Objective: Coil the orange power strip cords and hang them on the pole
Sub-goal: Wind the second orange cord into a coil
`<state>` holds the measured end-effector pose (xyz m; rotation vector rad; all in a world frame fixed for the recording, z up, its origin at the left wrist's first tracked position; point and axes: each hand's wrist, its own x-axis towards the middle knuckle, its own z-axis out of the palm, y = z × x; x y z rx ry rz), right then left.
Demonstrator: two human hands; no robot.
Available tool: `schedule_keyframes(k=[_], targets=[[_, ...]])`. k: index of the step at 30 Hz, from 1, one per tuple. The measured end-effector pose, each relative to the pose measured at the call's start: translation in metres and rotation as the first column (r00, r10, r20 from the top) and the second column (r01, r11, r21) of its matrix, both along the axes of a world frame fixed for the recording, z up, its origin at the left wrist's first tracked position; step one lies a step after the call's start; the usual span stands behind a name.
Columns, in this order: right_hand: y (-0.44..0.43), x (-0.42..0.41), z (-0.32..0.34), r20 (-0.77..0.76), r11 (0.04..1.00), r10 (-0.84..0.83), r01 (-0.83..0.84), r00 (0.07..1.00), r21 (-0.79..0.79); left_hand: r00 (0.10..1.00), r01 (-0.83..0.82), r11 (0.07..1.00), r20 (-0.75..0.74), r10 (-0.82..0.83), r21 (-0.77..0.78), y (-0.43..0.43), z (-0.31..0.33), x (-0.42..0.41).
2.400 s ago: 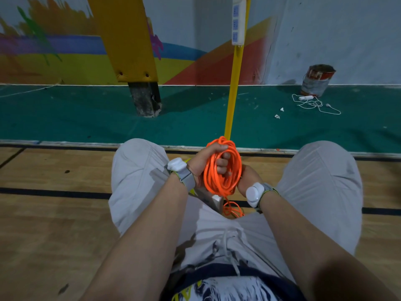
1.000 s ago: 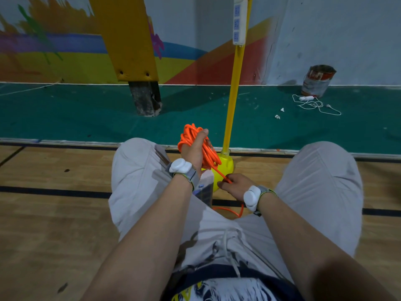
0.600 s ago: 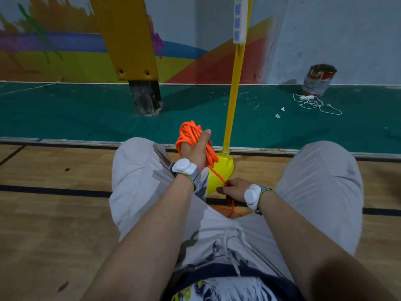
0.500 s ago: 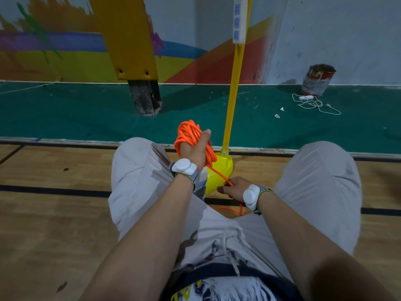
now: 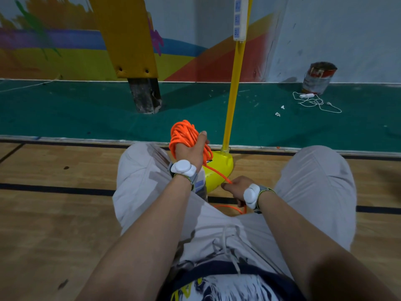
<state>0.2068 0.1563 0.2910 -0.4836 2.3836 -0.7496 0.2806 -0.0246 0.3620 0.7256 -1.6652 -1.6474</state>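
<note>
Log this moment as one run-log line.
phase: coiling | left hand: grips orange power-strip cord coil | right hand: pinches loose cord strand | yellow pole: upright, coil not yet hung

Two hands are showing, the left hand (image 5: 191,152) and the right hand (image 5: 235,187). They are wearing two white trackers, a left wrist tracker (image 5: 183,167) and a right wrist tracker (image 5: 251,195). One orange cord (image 5: 184,133) is sitting in one coil. One yellow pole (image 5: 233,94) is standing. Two white power strips are showing plainly, the hanging power strip (image 5: 239,18) and the floor power strip (image 5: 306,96). One paint can (image 5: 319,78) is standing, and two paper scraps (image 5: 277,114) are lying nearby.
</note>
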Motion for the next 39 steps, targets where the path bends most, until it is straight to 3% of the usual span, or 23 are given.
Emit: schedule_keyframes(k=[5,11,14,23,28,31,39], targets=[[0.006,0.000,0.010,-0.308,0.998,-0.018,-0.001,0.951,-0.064,0.999,0.045,0.999,0.017,-0.045,0.016,0.003,0.001,0.000],[0.007,0.012,0.028,-0.601,0.984,-0.066,-0.048,0.797,-0.171,0.996,0.052,0.999,0.071,-0.050,-0.016,0.005,0.000,0.003],[0.004,0.019,0.035,-0.704,0.954,-0.080,-0.151,0.706,-0.260,0.997,0.032,0.999,0.072,-0.033,0.009,0.006,-0.001,0.002],[0.009,0.018,0.046,-0.766,0.864,-0.187,-0.268,0.615,-0.426,0.986,0.096,0.994,0.129,-0.102,0.055,0.007,-0.011,-0.001],[0.011,0.021,0.047,-0.648,0.863,-0.248,-0.139,0.720,-0.485,0.972,0.146,0.988,0.176,-0.153,0.052,0.007,-0.016,-0.005],[0.010,0.021,0.046,-0.643,0.893,-0.261,-0.072,0.720,-0.444,0.972,0.147,0.988,0.179,-0.154,0.054,0.008,-0.015,-0.003],[0.008,0.031,0.048,-0.642,0.879,-0.139,-0.204,0.754,-0.431,0.953,0.246,0.965,0.159,-0.258,0.087,0.012,-0.014,-0.001]])
